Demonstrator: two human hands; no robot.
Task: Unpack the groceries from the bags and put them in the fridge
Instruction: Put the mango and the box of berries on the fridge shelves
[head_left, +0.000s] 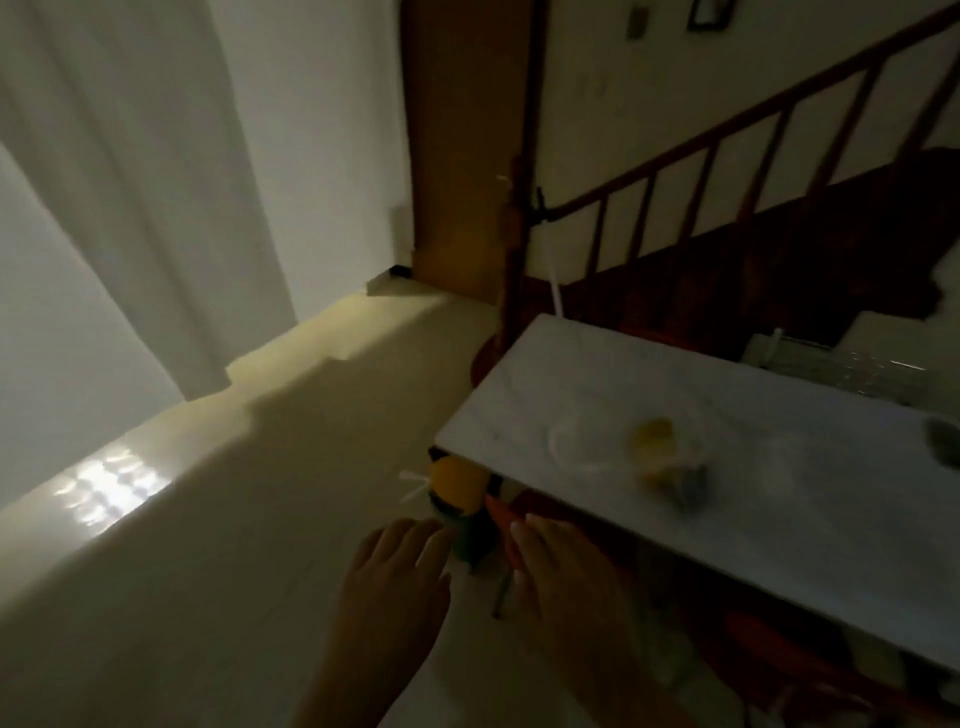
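The room is dim and the view blurred. A clear plastic bag (457, 493) with a yellow fruit, something dark green and an orange carrot sits on the floor by the corner of the white table (753, 483). My left hand (395, 577) reaches toward it with fingers straight, fingertips at its left side. My right hand (550, 566) is beside the carrot, fingers extended; whether it touches is unclear. A second clear bag (660, 457) with a yellow item and dark items lies on the table top. No fridge is in view.
A dark wooden staircase with a railing (727, 171) rises behind the table. A wooden door (462, 145) stands at centre back. White curtains (130, 182) hang on the left above a pale tiled floor (208, 545). A dark round object (943, 441) sits at the table's right edge.
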